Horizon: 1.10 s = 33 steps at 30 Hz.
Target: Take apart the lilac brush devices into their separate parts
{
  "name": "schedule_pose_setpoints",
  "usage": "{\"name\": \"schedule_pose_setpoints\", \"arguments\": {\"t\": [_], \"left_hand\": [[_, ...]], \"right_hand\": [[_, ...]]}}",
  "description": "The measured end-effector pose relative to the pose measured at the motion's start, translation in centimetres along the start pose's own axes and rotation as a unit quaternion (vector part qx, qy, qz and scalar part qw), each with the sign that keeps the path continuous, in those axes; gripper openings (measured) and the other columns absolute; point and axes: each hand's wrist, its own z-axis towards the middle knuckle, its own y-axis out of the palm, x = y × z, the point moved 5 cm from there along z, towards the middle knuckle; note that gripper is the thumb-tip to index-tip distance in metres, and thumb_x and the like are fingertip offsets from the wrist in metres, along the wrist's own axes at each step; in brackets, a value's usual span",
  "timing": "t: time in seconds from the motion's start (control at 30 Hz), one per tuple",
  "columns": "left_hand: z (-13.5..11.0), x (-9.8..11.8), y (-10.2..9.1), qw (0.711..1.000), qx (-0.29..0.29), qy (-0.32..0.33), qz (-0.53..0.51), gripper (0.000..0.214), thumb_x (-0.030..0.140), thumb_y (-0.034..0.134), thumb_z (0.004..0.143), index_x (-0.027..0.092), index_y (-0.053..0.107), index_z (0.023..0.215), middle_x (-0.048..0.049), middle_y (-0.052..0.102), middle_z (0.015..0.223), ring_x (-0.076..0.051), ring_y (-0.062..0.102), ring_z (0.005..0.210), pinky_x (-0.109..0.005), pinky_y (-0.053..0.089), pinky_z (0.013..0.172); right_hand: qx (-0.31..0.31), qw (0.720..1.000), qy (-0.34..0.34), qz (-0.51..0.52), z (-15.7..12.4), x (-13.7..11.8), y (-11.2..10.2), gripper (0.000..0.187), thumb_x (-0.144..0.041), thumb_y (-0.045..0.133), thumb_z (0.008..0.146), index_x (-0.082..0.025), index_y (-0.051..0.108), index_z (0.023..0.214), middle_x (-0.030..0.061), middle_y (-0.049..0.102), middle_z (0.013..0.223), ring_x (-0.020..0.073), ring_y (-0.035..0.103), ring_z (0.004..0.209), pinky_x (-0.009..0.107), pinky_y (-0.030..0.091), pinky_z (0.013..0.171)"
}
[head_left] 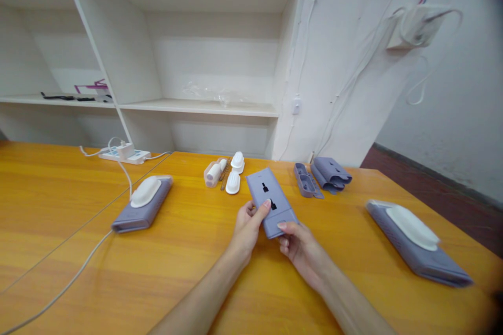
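Both my hands hold a flat lavender case (pixel 270 198) with two small black openings in its top face, just above the orange wooden table (pixel 188 251). My left hand (pixel 247 225) grips its near left edge, thumb laid on top. My right hand (pixel 299 243) pinches its near right corner, fingers curled beneath. A little beyond the case lie white oval caps (pixel 233 182) and a small clear holder (pixel 214 172) with a white part in it.
A lavender device with a white dome (pixel 143 202) lies at the left, its cable running toward a white power strip (pixel 124 154). A similar device (pixel 418 241) sits at the right. More lavender case parts (pixel 322 175) lie behind. White shelves (pixel 196 107) stand at the back.
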Motion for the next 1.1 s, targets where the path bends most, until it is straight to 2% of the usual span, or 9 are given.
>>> {"name": "schedule_pose_setpoints", "arguments": {"t": [0.13, 0.23, 0.33, 0.47, 0.63, 0.77, 0.83, 0.93, 1.1], "left_hand": [[0.1, 0.3, -0.2, 1.0, 0.009, 0.011, 0.009, 0.045, 0.043, 0.069, 0.077, 0.009, 0.062, 0.106, -0.0146, 0.067, 0.108, -0.022, 0.065, 0.092, -0.031, 0.05, 0.081], [0.1, 0.6, -0.5, 0.999, -0.004, 0.027, 0.025, 0.043, 0.041, 0.069, 0.077, 0.011, 0.06, 0.107, -0.0136, 0.067, 0.108, -0.021, 0.064, 0.093, -0.03, 0.05, 0.082], [0.2, 0.8, -1.0, 0.999, -0.023, 0.025, 0.038, 0.043, 0.04, 0.07, 0.077, 0.012, 0.06, 0.108, -0.0126, 0.068, 0.107, -0.021, 0.064, 0.093, -0.03, 0.05, 0.083], [0.2, 0.7, -1.1, 0.995, -0.07, -0.013, 0.065, 0.045, 0.04, 0.073, 0.074, 0.011, 0.061, 0.106, -0.0121, 0.069, 0.101, -0.021, 0.065, 0.087, -0.03, 0.05, 0.078], [0.3, 0.9, -0.9, 0.994, -0.089, -0.001, 0.065, 0.044, 0.038, 0.072, 0.075, 0.011, 0.061, 0.108, -0.0124, 0.068, 0.105, -0.022, 0.064, 0.092, -0.031, 0.05, 0.082], [0.4, 0.9, -0.8, 0.994, -0.092, -0.001, 0.056, 0.045, 0.037, 0.071, 0.076, 0.011, 0.06, 0.111, -0.0139, 0.067, 0.109, -0.022, 0.064, 0.094, -0.032, 0.05, 0.084], [0.4, 0.8, -0.8, 0.995, -0.084, -0.005, 0.048, 0.046, 0.037, 0.071, 0.076, 0.01, 0.06, 0.112, -0.0143, 0.067, 0.109, -0.022, 0.064, 0.094, -0.032, 0.05, 0.083], [0.5, 0.7, -0.8, 0.997, -0.071, -0.009, 0.035, 0.045, 0.038, 0.07, 0.077, 0.01, 0.06, 0.111, -0.0141, 0.067, 0.109, -0.022, 0.064, 0.094, -0.032, 0.05, 0.083], [0.6, 0.7, -0.8, 0.996, -0.084, -0.016, 0.025, 0.044, 0.037, 0.071, 0.076, 0.011, 0.06, 0.111, -0.0131, 0.068, 0.105, -0.021, 0.065, 0.091, -0.032, 0.049, 0.085]], "right_hand": [[-0.003, 1.0, -0.011, -0.012, -0.3, 0.2, 0.2, 0.026, -0.024, 0.076, 0.063, -0.016, 0.061, 0.084, -0.0018, 0.063, 0.067, 0.0085, 0.053, 0.05, 0.021, 0.048, 0.049], [-0.021, 0.999, -0.012, -0.044, -0.6, 0.3, 0.5, 0.027, -0.028, 0.073, 0.07, -0.016, 0.06, 0.091, 0.0022, 0.067, 0.078, 0.015, 0.061, 0.063, 0.031, 0.055, 0.06], [-0.04, 0.996, -0.006, -0.084, -0.7, 0.1, 0.4, 0.029, -0.03, 0.069, 0.074, -0.015, 0.058, 0.096, 0.0055, 0.068, 0.084, 0.0196, 0.065, 0.071, 0.037, 0.056, 0.065], [-0.094, 0.987, 0.053, -0.118, -0.9, 0.3, 0.1, 0.033, -0.025, 0.068, 0.074, -0.014, 0.057, 0.103, 0.0087, 0.069, 0.093, 0.0218, 0.067, 0.075, 0.041, 0.055, 0.074], [-0.068, 0.994, 0.035, -0.084, -1.0, 0.0, -0.1, 0.034, -0.022, 0.069, 0.074, -0.015, 0.058, 0.105, 0.0078, 0.068, 0.098, 0.0224, 0.066, 0.086, 0.044, 0.052, 0.085], [-0.038, 0.995, 0.03, -0.089, -1.0, 0.1, 0.1, 0.035, -0.021, 0.071, 0.07, -0.015, 0.059, 0.103, 0.0071, 0.068, 0.095, 0.0214, 0.065, 0.082, 0.041, 0.054, 0.078], [-0.019, 0.995, 0.019, -0.096, -0.8, 0.1, 0.3, 0.03, -0.022, 0.071, 0.069, -0.015, 0.06, 0.097, 0.0041, 0.068, 0.084, 0.0161, 0.063, 0.067, 0.035, 0.054, 0.068], [0.003, 0.995, 0.005, -0.096, -0.6, 0.0, 0.4, 0.025, -0.023, 0.071, 0.068, -0.016, 0.061, 0.089, -0.001, 0.064, 0.072, 0.0086, 0.053, 0.049, 0.027, 0.05, 0.055], [-0.012, 0.996, 0.035, -0.082, -0.4, -0.1, 0.3, 0.025, -0.021, 0.072, 0.063, -0.017, 0.059, 0.084, -0.0029, 0.062, 0.068, 0.0057, 0.046, 0.044, 0.022, 0.044, 0.048]]}}
